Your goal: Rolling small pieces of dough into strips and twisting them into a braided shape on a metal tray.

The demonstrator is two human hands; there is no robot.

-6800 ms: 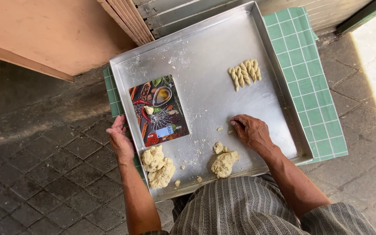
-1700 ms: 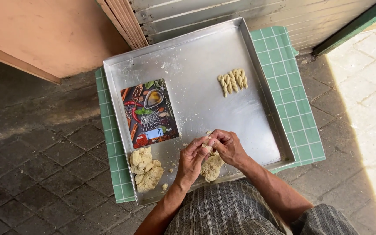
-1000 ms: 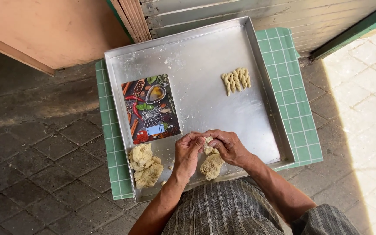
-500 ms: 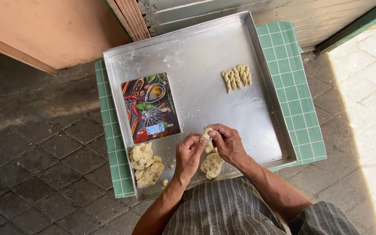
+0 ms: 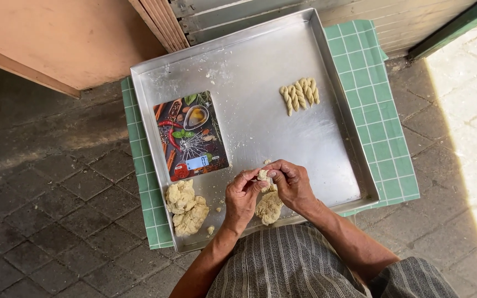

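Observation:
A large metal baking tray (image 5: pixel 249 60) lies on a green checked cloth (image 5: pixel 382 110). Over its near edge my left hand (image 5: pixel 240 197) and my right hand (image 5: pixel 289 185) meet, both pinching a small piece of pale dough (image 5: pixel 263 175) between the fingertips. Just below them rests a dough lump (image 5: pixel 269 208). A bigger crumbly dough pile (image 5: pixel 185 206) lies at the tray's near left corner. A flat kitchen scale (image 5: pixel 190 135) with a spice picture sits left of centre. Several twisted dough sticks (image 5: pixel 300 94) lie side by side at the far right.
The cloth and tray rest on dark paving stones (image 5: pixel 45 221). A pinkish board (image 5: pixel 56 38) and stacked wooden slats (image 5: pixel 161 22) stand beyond the tray. Sunlit paving (image 5: pixel 465 143) lies to the right. My striped lap (image 5: pixel 282 265) is at the near edge.
My left hand left the tray's edge and joined the right hand above the near dough lump. Both now work a small piece pulled from it, lifted slightly.

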